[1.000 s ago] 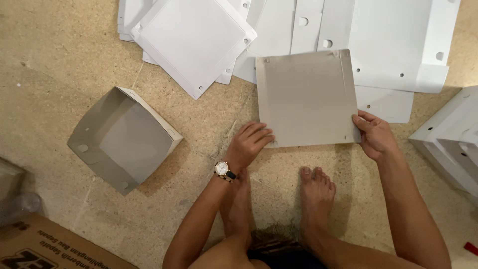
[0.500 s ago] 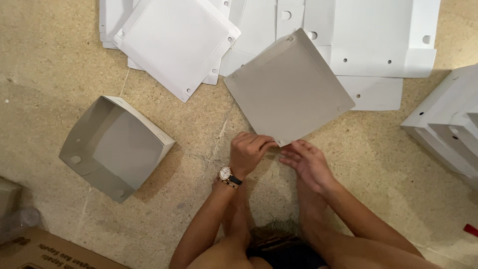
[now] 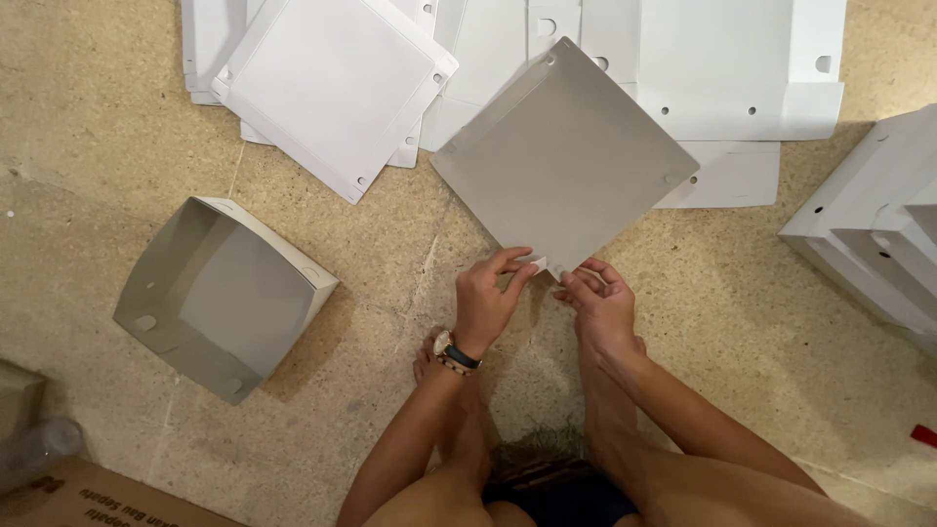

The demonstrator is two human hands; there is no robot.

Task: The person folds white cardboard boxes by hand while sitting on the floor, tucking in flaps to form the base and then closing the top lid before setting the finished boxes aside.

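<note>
A flat grey cardboard box blank (image 3: 561,161) is turned like a diamond, its near corner pointing at me. My left hand (image 3: 488,298), with a wristwatch on the wrist, pinches that near corner from the left. From the right, the fingers of my right hand (image 3: 597,304) close on the same corner. The two hands almost touch there. The blank's far corners lie over the white sheets behind it.
A folded open grey box (image 3: 220,293) sits on the speckled floor at the left. Several flat white blanks (image 3: 337,83) lie spread along the top. Stacked white folded boxes (image 3: 878,229) stand at the right edge. A brown carton (image 3: 88,493) is at bottom left.
The blank was square to me with one hand on each lower corner; it has rotated into a diamond, and my right hand has moved left to join my left at the near corner.
</note>
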